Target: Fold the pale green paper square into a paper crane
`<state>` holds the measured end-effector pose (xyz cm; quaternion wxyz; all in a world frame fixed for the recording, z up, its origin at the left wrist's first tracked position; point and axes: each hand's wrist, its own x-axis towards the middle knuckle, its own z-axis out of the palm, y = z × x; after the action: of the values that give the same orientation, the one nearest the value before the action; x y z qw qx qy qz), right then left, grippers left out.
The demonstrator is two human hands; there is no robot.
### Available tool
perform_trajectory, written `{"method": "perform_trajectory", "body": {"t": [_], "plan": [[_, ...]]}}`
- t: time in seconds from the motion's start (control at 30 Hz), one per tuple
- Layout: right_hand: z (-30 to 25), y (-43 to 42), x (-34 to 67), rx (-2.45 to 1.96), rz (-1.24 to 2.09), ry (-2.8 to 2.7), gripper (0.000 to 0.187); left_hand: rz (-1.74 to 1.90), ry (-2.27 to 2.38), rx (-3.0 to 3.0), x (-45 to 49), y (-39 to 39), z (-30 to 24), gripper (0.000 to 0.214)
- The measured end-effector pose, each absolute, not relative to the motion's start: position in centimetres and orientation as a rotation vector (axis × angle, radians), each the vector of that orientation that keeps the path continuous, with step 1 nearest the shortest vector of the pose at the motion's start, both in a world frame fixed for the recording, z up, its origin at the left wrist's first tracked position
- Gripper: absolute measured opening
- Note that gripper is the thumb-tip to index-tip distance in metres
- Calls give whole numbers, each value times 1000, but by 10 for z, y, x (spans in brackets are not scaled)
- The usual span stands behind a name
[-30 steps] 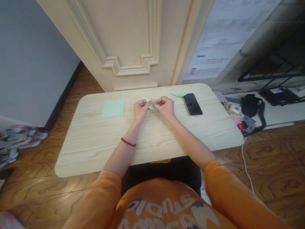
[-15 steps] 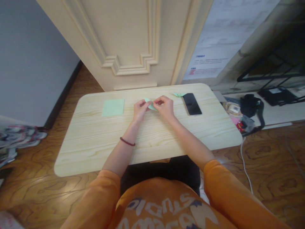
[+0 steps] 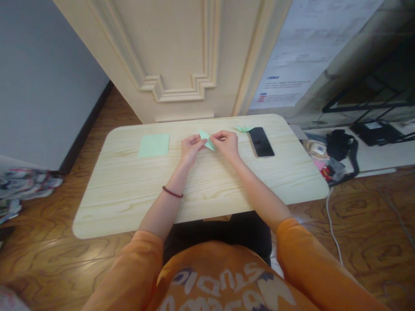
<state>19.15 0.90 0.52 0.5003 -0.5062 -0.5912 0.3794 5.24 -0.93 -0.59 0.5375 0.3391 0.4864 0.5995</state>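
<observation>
A small folded piece of green paper (image 3: 206, 139) is held between my two hands above the middle of the table. My left hand (image 3: 191, 149) is closed on its left side, thumb on top. From the right, the fingertips of my right hand (image 3: 227, 143) pinch its edge. The paper's pointed ends stick out above and below the fingers; some of its folds are hidden. To the left lies a stack or sheet of square green paper (image 3: 154, 145). A folded green paper crane (image 3: 243, 129) sits at the back right, beside a phone (image 3: 261, 141).
The pale wood-grain table (image 3: 123, 194) has rounded corners and stands against a cream panelled door (image 3: 175, 52). On the right, a low shelf (image 3: 372, 155) holds a black bag and small items. A white cable (image 3: 330, 224) hangs near the table's right end.
The folded paper has turned and shows more of its pointed shape between my fingers. My right hand has shifted slightly right; the other table things stay put.
</observation>
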Motion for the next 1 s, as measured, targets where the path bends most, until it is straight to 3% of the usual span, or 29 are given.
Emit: {"method": "perform_trajectory", "body": {"t": [0.37, 0.67, 1.0], "plan": [[11, 12, 206, -997, 1766, -1132, 30, 1337, 1120, 899, 41, -9, -2, 39], [9, 14, 207, -969, 2003, -983, 34, 1234, 1062, 948, 39, -12, 6, 47], [8, 13, 207, -1005, 1973, -918, 32, 1204, 1077, 974, 37, -13, 7, 48]]}}
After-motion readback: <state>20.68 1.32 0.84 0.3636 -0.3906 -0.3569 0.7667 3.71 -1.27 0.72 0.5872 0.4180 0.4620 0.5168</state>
